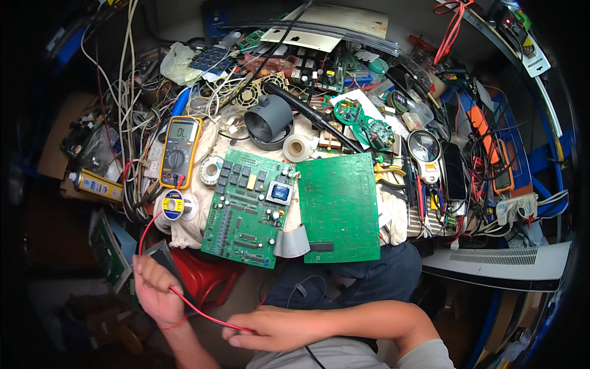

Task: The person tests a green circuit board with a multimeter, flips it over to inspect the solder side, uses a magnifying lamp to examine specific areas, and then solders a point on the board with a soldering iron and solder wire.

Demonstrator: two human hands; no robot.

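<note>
Low on the left, my left hand [158, 290] is closed around a red test lead [206, 315]. My right hand [273, 327], in front of my lap, has its fingers closed on the same lead further along. Upward from the left hand the lead runs to a yellow digital multimeter [177, 157], which leans at the table's left. Beyond my hands lie two green circuit boards joined by a grey ribbon cable [292, 242]. The left board [246, 212] shows relays, chips and a blue transformer; the right board [339, 206] shows its solder side.
Solder spools [173, 205], a tape roll [297, 148] and a grey cylindrical part [268, 117] sit around the boards. Yellow-handled pliers [389, 176] and a magnifier [424, 147] lie at the right. Piled boards and wires fill the back. A red stool [203, 273] stands below the table.
</note>
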